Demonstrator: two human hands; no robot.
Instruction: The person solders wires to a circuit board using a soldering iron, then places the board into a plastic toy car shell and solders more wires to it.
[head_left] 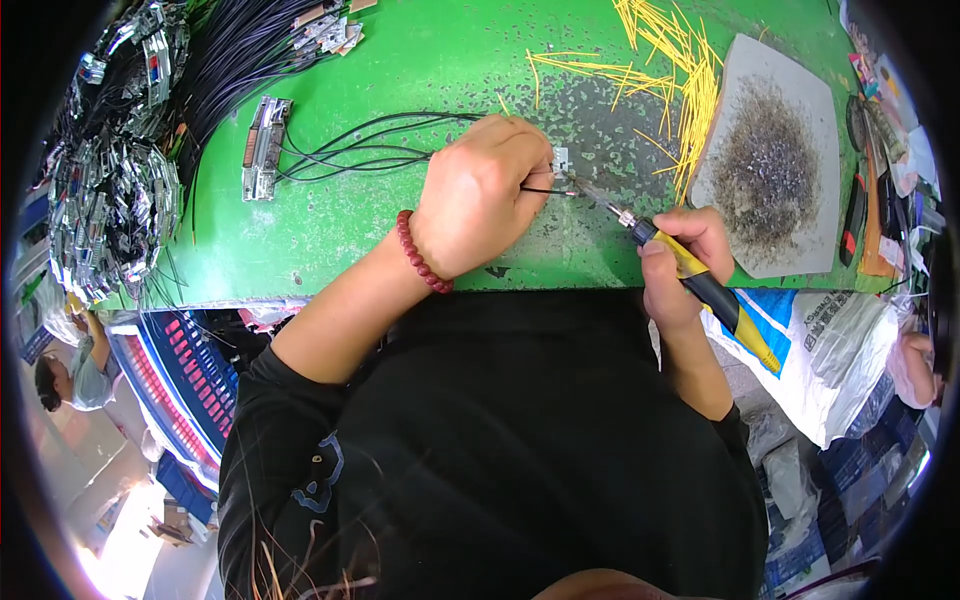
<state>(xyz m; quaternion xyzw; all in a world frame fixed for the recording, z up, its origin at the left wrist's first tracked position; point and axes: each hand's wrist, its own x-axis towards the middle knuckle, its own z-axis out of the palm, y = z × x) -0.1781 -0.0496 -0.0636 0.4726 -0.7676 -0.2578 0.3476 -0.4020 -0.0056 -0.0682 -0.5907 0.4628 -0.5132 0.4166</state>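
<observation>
While my left hand (485, 195) pinches a black wire (548, 190), my right hand (670, 295) grips a soldering iron (712, 297)

At a green tabletop (350, 240), I hold the black wire between my left thumb and curled fingers, its end poking out to their right. Just beyond those fingertips sits a small white piece (561, 158); whether they touch it, I cannot tell. My right thumb and fingers close around the yellow-and-black handle, the iron's tip angled toward my left fingers, right by the wire's end; any contact is too small to make out. Black cables (370, 125) run from my left hand to a silver module (265, 148) well to its left, near a heap of silver parts (110, 225) farther left. Beyond my right fingers lie thin yellow strips (697, 110); a grey slab (735, 75) with dark specks is to their right. A red bead bracelet (413, 252) circles my left wrist.
</observation>
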